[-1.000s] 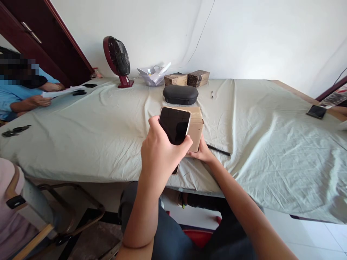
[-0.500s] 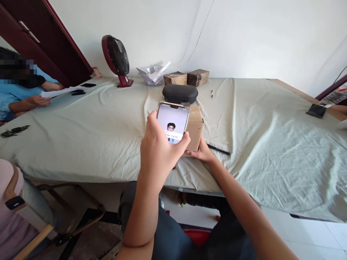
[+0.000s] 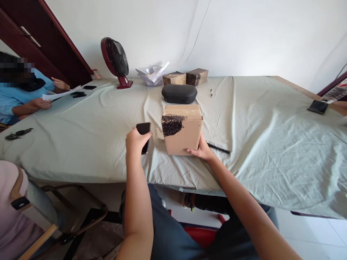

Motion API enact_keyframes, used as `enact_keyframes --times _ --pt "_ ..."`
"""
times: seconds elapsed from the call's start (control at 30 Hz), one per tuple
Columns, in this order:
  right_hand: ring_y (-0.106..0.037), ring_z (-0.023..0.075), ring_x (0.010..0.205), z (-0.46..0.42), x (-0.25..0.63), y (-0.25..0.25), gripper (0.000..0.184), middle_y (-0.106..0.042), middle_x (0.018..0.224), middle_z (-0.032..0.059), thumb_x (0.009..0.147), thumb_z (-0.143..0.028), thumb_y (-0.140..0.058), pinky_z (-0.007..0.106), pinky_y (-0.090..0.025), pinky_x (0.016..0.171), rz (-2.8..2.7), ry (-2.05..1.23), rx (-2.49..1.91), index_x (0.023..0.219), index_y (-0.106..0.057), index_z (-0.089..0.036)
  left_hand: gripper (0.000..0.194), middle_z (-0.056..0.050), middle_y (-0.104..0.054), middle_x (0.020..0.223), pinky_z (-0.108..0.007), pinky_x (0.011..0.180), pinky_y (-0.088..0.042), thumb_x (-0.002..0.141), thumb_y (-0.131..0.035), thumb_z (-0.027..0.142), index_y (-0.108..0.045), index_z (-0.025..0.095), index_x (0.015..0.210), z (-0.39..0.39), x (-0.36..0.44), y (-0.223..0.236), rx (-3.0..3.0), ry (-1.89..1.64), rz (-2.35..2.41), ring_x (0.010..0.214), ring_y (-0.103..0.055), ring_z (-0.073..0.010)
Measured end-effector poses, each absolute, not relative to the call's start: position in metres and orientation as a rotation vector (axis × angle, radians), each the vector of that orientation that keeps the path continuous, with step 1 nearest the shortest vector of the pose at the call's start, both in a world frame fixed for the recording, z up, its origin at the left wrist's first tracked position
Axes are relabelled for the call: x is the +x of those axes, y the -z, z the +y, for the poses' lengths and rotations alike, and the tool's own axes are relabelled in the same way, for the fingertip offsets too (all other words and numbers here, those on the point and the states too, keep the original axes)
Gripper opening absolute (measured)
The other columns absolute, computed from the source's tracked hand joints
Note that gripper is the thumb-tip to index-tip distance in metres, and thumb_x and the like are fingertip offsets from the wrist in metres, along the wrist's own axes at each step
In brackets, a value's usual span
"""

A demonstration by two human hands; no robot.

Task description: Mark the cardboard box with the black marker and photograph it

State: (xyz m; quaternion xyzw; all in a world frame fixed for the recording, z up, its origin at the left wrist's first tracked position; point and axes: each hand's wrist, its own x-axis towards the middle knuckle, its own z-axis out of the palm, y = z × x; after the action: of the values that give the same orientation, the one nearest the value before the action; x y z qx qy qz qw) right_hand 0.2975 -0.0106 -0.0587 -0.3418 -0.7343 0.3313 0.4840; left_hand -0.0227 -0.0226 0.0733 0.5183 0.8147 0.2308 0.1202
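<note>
My left hand point(image 3: 136, 140) is closed around a smartphone point(image 3: 145, 139), whose screen is dark. The phone is low over the cloth, left of a cardboard box point(image 3: 182, 139); whether it touches the table I cannot tell. Black scribbling covers the box's upper left front corner. Against the lower right of this box rests my right hand point(image 3: 201, 148), thumb across the front and the other fingers mostly hidden at the side. A thin black stick-like object point(image 3: 219, 148) lies on the cloth just right of that hand.
Behind the box sit a black zip case point(image 3: 179, 94), two patterned boxes point(image 3: 197, 77) and a clear plastic basket point(image 3: 151, 77). A fan point(image 3: 116, 61) stands at the back left. Another person point(image 3: 24, 94) holds papers at the left. A pen point(image 3: 211, 92) lies farther back.
My left hand has lowered the phone to the left, away from the front of the box, and its lit screen has gone dark. My right hand stays on the box.
</note>
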Motion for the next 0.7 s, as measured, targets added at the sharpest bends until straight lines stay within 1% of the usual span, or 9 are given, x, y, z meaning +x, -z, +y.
enact_keyframes --times 0.07,0.13,0.23,0.33,0.43,0.5,0.6,0.67,0.7 --pt "-0.028 0.0457 0.164 -0.01 0.298 0.06 0.136 -0.037 0.172 0.0159 0.071 -0.067 -0.092 0.072 -0.029 0.131 -1.795 -0.793 -0.836 0.175 -0.011 -0.034 0.062 -0.029 -0.074 0.129 -0.049 0.101 -0.056 0.083 -0.075 0.048 -0.064 0.008 0.129 -0.005 -0.025 -0.045 1.457 -0.56 2.414 0.127 -0.071 -0.0437" --pt "-0.03 0.0452 0.163 -0.01 0.298 0.061 0.134 -0.034 0.174 0.0154 0.073 -0.065 -0.092 0.071 -0.031 0.13 -1.788 -0.799 -0.838 0.175 -0.01 -0.035 0.063 -0.031 -0.073 0.13 -0.048 0.101 -0.055 0.081 -0.078 0.046 -0.065 0.007 0.128 0.006 -0.024 -0.023 1.431 -0.451 2.412 0.127 -0.07 -0.0442" --pt "-0.032 0.0451 0.162 -0.009 0.298 0.062 0.135 -0.034 0.175 0.0147 0.072 -0.067 -0.092 0.071 -0.032 0.13 -1.772 -0.816 -0.844 0.175 -0.011 -0.035 0.062 -0.032 -0.071 0.134 -0.05 0.105 -0.053 0.079 -0.08 0.043 -0.066 0.007 0.128 0.012 -0.019 -0.006 1.456 -0.423 2.402 0.136 -0.064 -0.046" --pt "-0.028 0.0454 0.164 -0.009 0.298 0.061 0.139 -0.032 0.176 0.0152 0.069 -0.07 -0.092 0.07 -0.031 0.131 -1.773 -0.817 -0.842 0.175 -0.009 -0.034 0.067 -0.033 -0.063 0.147 -0.056 0.108 -0.051 0.084 -0.076 0.042 -0.061 0.006 0.137 0.013 -0.014 0.0 1.479 -0.427 2.418 0.145 -0.054 -0.0488" --pt "-0.024 0.0454 0.166 -0.009 0.296 0.059 0.141 -0.029 0.178 0.0152 0.07 -0.07 -0.091 0.07 -0.031 0.131 -1.773 -0.819 -0.836 0.176 -0.005 -0.034 0.055 -0.031 -0.06 0.151 -0.067 0.12 -0.038 0.089 -0.072 0.039 -0.064 0.01 0.134 0.011 -0.012 0.003 1.545 -0.427 2.443 0.148 -0.049 -0.0502" --pt "-0.025 0.0453 0.166 -0.009 0.296 0.059 0.14 -0.03 0.178 0.0146 0.072 -0.07 -0.09 0.07 -0.031 0.131 -1.764 -0.833 -0.832 0.176 -0.004 -0.035 0.041 -0.026 -0.06 0.154 -0.069 0.125 -0.03 0.093 -0.066 0.033 -0.068 0.014 0.129 0.007 -0.011 0.005 1.665 -0.585 2.376 0.148 -0.051 -0.047" --pt "-0.028 0.0451 0.165 -0.01 0.297 0.061 0.135 -0.035 0.176 0.0132 0.075 -0.074 -0.086 0.07 -0.031 0.132 -1.747 -0.852 -0.843 0.176 -0.006 -0.034 0.041 -0.019 -0.062 0.155 -0.051 0.123 -0.044 0.102 -0.05 0.031 -0.066 0.016 0.136 -0.008 -0.004 0.009 1.849 -1.11 1.911 0.145 -0.058 -0.0332" --pt "-0.028 0.044 0.165 -0.009 0.3 0.063 0.126 -0.037 0.175 0.0107 0.079 -0.079 -0.079 0.068 -0.029 0.134 -1.729 -0.84 -0.872 0.176 -0.011 -0.034 0.048 -0.016 -0.063 0.154 -0.04 0.116 -0.051 0.107 -0.041 0.041 -0.064 0.018 0.141 -0.02 0.003 0.012 1.873 -1.327 1.53 0.145 -0.059 -0.0275" --pt "-0.027 0.0431 0.166 -0.009 0.301 0.063 0.119 -0.038 0.176 0.0089 0.082 -0.082 -0.072 0.066 -0.026 0.135 -1.714 -0.823 -0.892 0.175 -0.015 -0.035 0.053 -0.015 -0.061 0.157 -0.038 0.115 -0.052 0.108 -0.039 0.05 -0.063 0.019 0.143 -0.025 0.008 0.013 1.876 -1.354 1.4 0.147 -0.057 -0.0275"
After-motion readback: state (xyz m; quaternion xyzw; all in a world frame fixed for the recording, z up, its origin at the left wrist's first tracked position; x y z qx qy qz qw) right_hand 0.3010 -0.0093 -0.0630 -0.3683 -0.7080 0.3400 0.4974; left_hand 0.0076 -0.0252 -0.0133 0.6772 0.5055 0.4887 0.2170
